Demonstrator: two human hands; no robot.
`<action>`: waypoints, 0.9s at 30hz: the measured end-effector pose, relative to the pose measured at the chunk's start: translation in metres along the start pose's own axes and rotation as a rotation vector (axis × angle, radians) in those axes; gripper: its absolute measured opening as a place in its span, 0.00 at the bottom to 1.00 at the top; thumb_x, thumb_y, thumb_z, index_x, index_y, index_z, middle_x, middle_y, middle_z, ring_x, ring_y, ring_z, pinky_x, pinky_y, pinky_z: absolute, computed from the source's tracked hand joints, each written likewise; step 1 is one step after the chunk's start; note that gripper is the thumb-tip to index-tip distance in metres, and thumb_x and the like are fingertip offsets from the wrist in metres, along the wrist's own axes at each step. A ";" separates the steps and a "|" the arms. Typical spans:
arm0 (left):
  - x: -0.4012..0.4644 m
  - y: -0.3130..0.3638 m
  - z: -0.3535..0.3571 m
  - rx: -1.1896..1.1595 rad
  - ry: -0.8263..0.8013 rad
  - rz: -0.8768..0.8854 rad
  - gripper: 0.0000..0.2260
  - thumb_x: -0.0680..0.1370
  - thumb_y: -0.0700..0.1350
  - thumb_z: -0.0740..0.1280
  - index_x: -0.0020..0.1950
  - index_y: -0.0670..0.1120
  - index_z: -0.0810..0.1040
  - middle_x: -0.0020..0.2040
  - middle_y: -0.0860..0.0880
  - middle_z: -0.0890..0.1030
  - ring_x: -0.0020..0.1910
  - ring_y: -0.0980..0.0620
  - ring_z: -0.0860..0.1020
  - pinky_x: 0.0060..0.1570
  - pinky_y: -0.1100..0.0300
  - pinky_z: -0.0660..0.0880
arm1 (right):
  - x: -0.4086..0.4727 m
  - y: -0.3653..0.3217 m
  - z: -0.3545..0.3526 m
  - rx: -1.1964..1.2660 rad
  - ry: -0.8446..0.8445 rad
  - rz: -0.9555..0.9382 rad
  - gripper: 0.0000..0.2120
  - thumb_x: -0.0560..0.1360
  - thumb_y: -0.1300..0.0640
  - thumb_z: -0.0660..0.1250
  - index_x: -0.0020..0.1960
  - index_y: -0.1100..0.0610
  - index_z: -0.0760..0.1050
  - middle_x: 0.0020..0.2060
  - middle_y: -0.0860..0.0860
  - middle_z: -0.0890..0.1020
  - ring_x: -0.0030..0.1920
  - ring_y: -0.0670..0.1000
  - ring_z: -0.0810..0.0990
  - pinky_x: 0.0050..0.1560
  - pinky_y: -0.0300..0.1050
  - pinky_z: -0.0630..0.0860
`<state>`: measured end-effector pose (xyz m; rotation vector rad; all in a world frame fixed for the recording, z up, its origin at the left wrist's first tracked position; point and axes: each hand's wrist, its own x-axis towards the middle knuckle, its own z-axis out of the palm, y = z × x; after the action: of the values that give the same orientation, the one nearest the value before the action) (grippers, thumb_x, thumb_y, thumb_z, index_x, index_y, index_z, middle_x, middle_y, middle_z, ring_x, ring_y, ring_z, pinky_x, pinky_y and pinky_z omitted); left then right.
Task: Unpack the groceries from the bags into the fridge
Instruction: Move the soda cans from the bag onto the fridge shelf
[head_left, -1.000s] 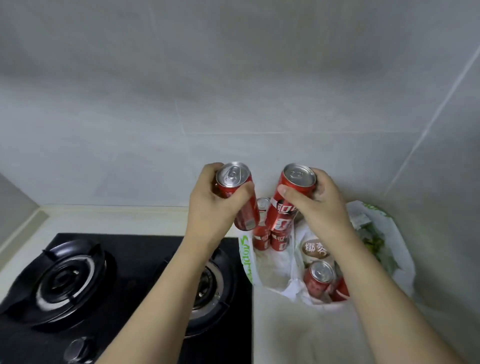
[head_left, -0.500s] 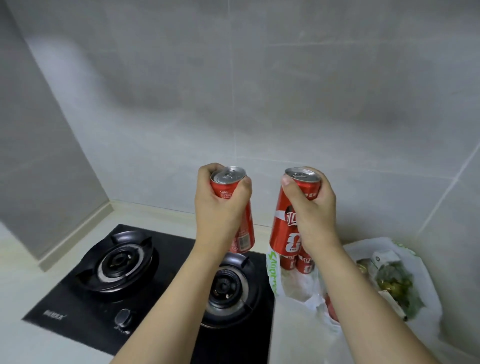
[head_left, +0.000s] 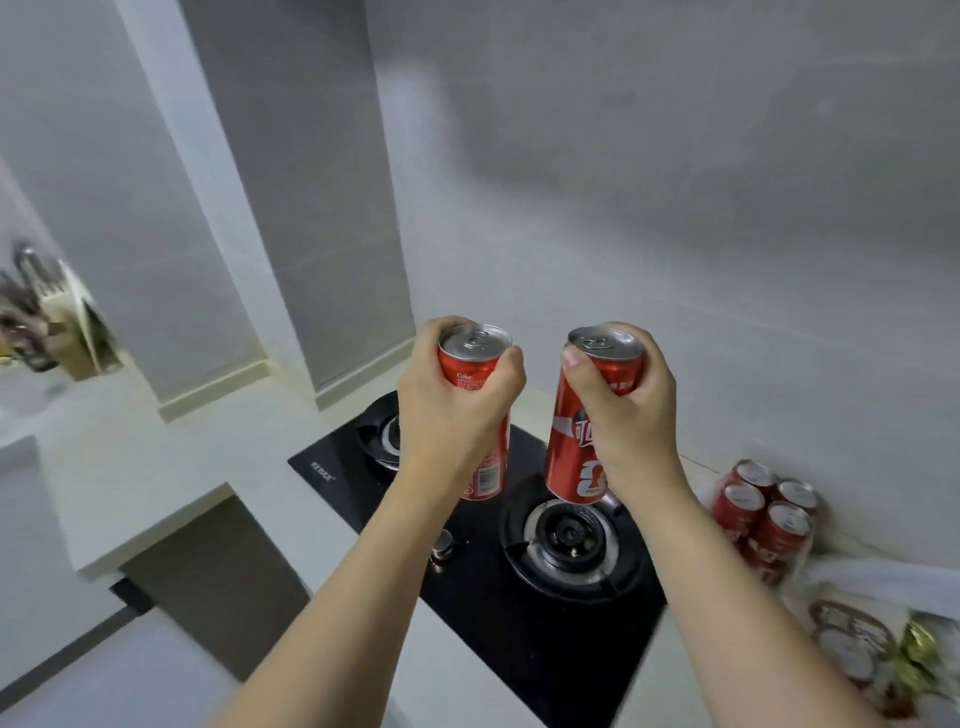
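Left hand (head_left: 457, 410) grasps one red can (head_left: 475, 364), right hand (head_left: 621, 410) another can (head_left: 584, 441), both upright above the hob (head_left: 519, 597). Likely full: heavy, rigid, smooth; mid-wall grip suits. More cans (head_left: 761, 514) by the bag (head_left: 883, 587) on the worktop (head_left: 156, 467).

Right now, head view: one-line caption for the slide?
Left hand and right hand each grip an upright red cola can above the black gas hob; more cans wait right.

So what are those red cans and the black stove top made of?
The red cans, one in the left hand and one in the right hand, look like thin painted metal: shiny silver lids with pull tabs. The stove top looks like glossy black glass, though coated metal is possible.
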<state>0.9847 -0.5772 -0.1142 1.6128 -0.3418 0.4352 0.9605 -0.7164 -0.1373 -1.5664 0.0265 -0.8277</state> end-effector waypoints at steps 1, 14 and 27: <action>-0.001 0.000 -0.015 0.015 0.027 0.009 0.12 0.72 0.45 0.74 0.52 0.49 0.75 0.41 0.55 0.81 0.37 0.58 0.81 0.37 0.67 0.77 | -0.004 -0.003 0.013 0.015 -0.035 -0.003 0.19 0.65 0.40 0.71 0.50 0.49 0.76 0.42 0.40 0.82 0.43 0.40 0.81 0.42 0.32 0.75; -0.047 0.017 -0.238 0.239 0.408 0.060 0.13 0.73 0.47 0.75 0.53 0.51 0.74 0.45 0.56 0.78 0.43 0.60 0.80 0.38 0.70 0.75 | -0.105 -0.059 0.198 0.212 -0.427 -0.005 0.22 0.65 0.38 0.70 0.52 0.50 0.75 0.42 0.44 0.82 0.44 0.45 0.82 0.48 0.45 0.80; -0.129 0.055 -0.391 0.444 0.754 0.070 0.16 0.70 0.51 0.72 0.54 0.49 0.74 0.43 0.54 0.80 0.40 0.58 0.81 0.36 0.68 0.76 | -0.223 -0.117 0.325 0.407 -0.816 -0.027 0.19 0.64 0.35 0.67 0.50 0.43 0.73 0.42 0.37 0.80 0.45 0.40 0.81 0.44 0.35 0.76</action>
<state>0.8161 -0.1974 -0.1038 1.7260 0.2927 1.1862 0.9095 -0.3089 -0.1219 -1.4091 -0.7096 -0.1454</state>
